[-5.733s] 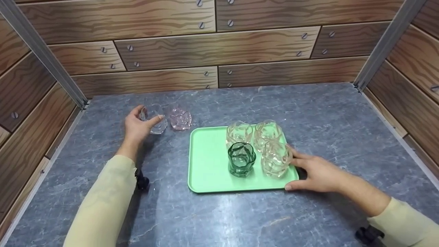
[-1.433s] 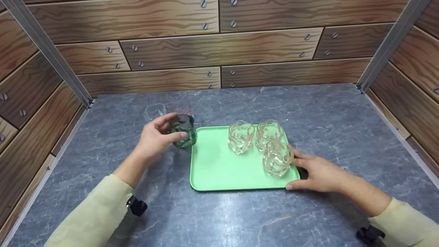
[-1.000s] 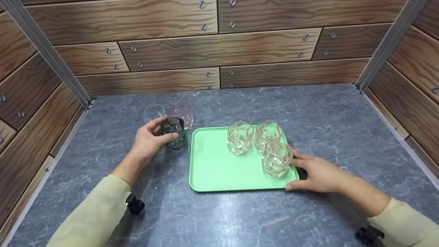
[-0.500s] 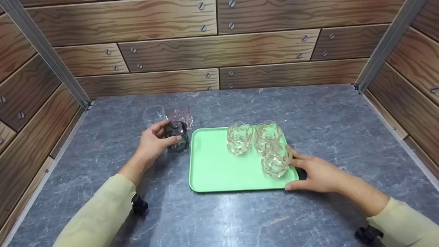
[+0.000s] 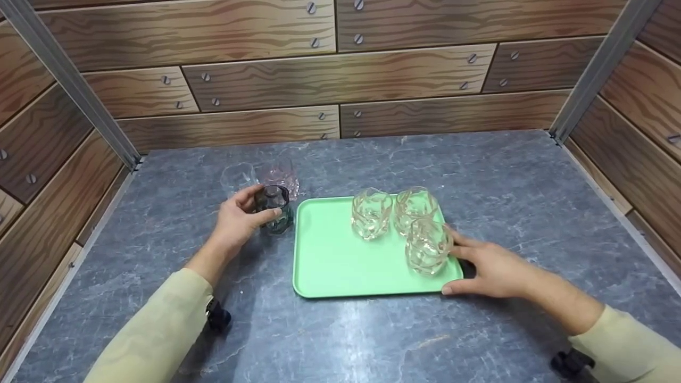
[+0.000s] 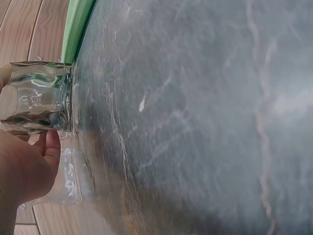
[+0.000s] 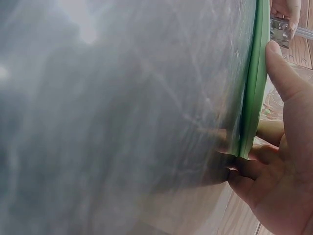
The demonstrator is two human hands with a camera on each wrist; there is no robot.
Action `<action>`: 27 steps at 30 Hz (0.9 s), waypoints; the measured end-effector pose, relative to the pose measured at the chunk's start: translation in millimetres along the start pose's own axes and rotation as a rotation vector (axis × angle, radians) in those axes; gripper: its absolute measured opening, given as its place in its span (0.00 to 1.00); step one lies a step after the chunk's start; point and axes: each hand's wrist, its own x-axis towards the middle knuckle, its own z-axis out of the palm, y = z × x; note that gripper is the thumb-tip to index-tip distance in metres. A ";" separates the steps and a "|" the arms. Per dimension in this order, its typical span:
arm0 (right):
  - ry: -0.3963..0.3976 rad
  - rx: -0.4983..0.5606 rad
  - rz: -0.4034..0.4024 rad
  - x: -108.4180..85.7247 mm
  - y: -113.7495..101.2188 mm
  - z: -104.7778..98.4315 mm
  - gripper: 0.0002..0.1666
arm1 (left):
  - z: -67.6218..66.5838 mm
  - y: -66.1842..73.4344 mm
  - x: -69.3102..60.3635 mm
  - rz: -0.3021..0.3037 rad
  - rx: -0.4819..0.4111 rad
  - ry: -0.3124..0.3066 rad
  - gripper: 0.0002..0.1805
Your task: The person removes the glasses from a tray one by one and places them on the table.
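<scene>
My left hand [image 5: 234, 221] has thumb and fingers curled round the dark green glass [image 5: 275, 215], which stands upright on the worktop [image 5: 340, 340] just beside the left edge of the green tray [image 5: 327, 255]. I take it that a side grip suits this glass, since it leaves the rim uncovered and the base free to sit flat. My right hand [image 5: 495, 268] grips the tray's near right corner, thumb along the near rim, probably to steady it under the three clear glasses [image 5: 371, 218] grouped towards that side. Beyond my left hand, the pink glass [image 5: 282, 178] and another clear glass [image 5: 238, 175] stand side by side, partly hidden in the head view. That view gives the whole layout but not the foot of my grip; the left wrist view shows the green glass side-on, its base down at the worktop, though whether it touches the tray I can't tell. Only the right wrist view shows my fingertips [image 7: 238, 177] tucked at the tray's lower edge; from above, the glass and tray corner block them.
</scene>
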 end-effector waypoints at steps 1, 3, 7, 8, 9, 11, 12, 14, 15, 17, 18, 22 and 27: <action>0.002 -0.002 0.000 -0.2 -0.3 -0.1 0.60 | 0.0 0.1 0.0 -0.001 0.002 0.001 0.44; 0.003 -0.004 -0.003 -0.4 -0.7 -0.7 0.60 | -0.1 0.7 -0.4 -0.002 0.005 0.002 0.45; 0.001 -0.004 0.008 -0.5 -0.7 -1.0 0.60 | -0.7 1.1 -0.8 0.000 0.012 -0.004 0.45; -0.002 -0.005 0.009 -0.4 -0.7 -1.1 0.60 | -0.8 0.9 -0.8 0.001 0.013 -0.005 0.45; -0.004 -0.004 0.013 -0.4 -0.7 -1.0 0.61 | -1.0 0.6 -0.7 0.001 0.013 -0.008 0.45; -0.007 -0.003 0.023 -0.3 -0.5 -0.9 0.61 | -1.5 -0.2 -0.3 0.003 0.018 -0.016 0.45; -0.007 -0.004 0.020 -0.2 -0.5 -1.0 0.61 | -1.6 -0.4 -0.3 0.003 0.018 -0.018 0.45; -0.006 -0.004 0.018 -0.2 -0.6 -1.0 0.61 | -1.6 -0.3 -0.4 0.002 0.020 -0.020 0.45; -0.006 -0.004 0.020 -0.2 -0.3 -0.8 0.61 | -1.7 -0.2 -0.4 0.001 0.020 -0.023 0.45; -0.005 -0.006 0.016 0.0 -0.3 -0.6 0.61 | -1.9 0.0 -0.6 -0.003 0.020 -0.024 0.45; -0.007 -0.006 0.015 0.2 -0.3 -0.4 0.61 | -1.9 0.0 -0.5 -0.006 0.019 -0.024 0.45; -0.016 -0.002 0.019 1.0 0.1 0.2 0.62 | -2.7 -1.0 -0.4 -0.012 0.017 -0.027 0.46; -0.021 -0.001 0.026 0.7 0.6 0.3 0.63 | -2.4 -1.7 -1.3 -0.007 0.010 -0.032 0.46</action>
